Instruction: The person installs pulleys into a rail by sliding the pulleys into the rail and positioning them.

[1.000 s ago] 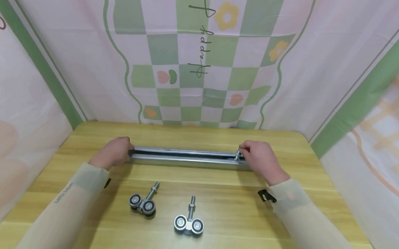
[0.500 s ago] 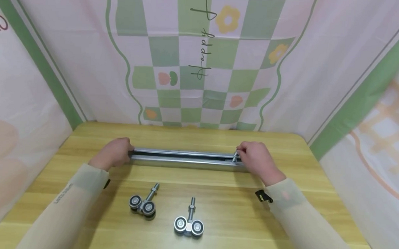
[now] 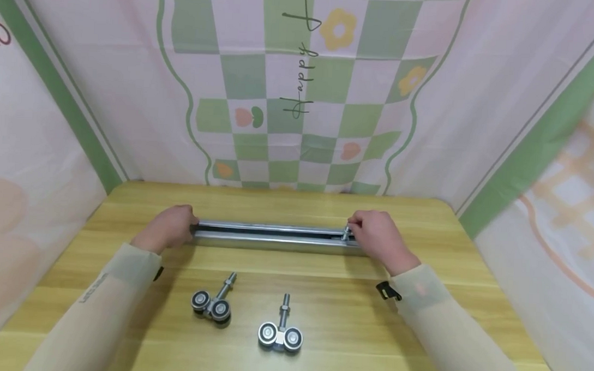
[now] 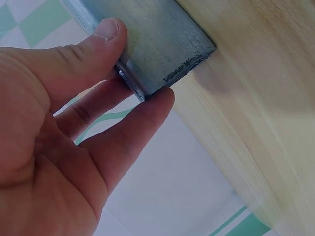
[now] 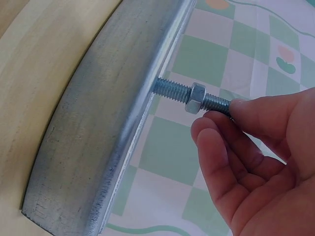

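A galvanized steel rail [image 3: 275,241] lies across the table with its slot facing up. My left hand [image 3: 166,229] grips its left end; in the left wrist view the thumb presses the rail's side [image 4: 162,42] and a fingertip touches the end corner. Near the right end, a threaded bolt [image 3: 346,233] sticks up out of the slot. My right hand [image 3: 380,237] pinches the bolt's tip between thumb and fingers. A hex nut [image 5: 196,97] sits partway along the bolt in the right wrist view. Whatever the bolt joins inside the rail is hidden.
Two roller trolleys, each with wheels and a bolt with a nut, lie in front of the rail: one trolley [image 3: 220,310] left, another trolley [image 3: 280,335] nearer the middle. Behind the wooden table [image 3: 419,332] hangs a checkered cloth [image 3: 299,120], with more cloth on both sides.
My right hand has slid the bolt a short way left along the rail's slot. The left hand stays on the rail's left end, and both loose trolleys lie where they were.
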`<state>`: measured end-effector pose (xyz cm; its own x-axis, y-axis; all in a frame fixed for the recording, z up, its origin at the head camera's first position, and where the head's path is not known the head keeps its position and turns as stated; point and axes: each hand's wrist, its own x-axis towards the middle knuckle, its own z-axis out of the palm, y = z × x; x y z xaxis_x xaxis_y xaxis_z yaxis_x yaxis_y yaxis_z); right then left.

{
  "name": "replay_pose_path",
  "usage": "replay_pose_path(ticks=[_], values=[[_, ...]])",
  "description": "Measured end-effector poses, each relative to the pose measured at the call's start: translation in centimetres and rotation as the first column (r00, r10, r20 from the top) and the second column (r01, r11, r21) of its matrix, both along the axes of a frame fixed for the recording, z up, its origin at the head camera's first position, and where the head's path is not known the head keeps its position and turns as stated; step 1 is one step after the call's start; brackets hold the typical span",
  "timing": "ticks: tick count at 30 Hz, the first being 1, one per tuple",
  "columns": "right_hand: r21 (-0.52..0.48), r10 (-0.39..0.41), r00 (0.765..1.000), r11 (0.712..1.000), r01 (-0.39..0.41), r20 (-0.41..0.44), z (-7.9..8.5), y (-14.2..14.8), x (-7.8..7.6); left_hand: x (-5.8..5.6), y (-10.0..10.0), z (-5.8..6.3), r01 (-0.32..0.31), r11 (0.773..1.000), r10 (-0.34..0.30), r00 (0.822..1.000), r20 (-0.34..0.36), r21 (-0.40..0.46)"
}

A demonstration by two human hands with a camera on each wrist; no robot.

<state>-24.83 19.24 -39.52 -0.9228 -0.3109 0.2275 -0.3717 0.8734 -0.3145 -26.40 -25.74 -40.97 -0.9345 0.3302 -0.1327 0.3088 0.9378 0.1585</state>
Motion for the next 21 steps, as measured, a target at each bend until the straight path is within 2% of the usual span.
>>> replay_pose_path(ticks=[9,21], values=[[-0.012,0.008,0.999,1.000,-0.008,-0.034,-0.30,0.23,-0.23,0.02,0.06,0.05,-0.025,1.000,0.025,0.999,0.021,0.015],[-0.065,0.009,1.000,0.998,-0.009,-0.006,-0.64,0.06,-0.21,0.15,0.12,0.01,-0.029,0.999,0.029,0.999,0.023,0.023]])
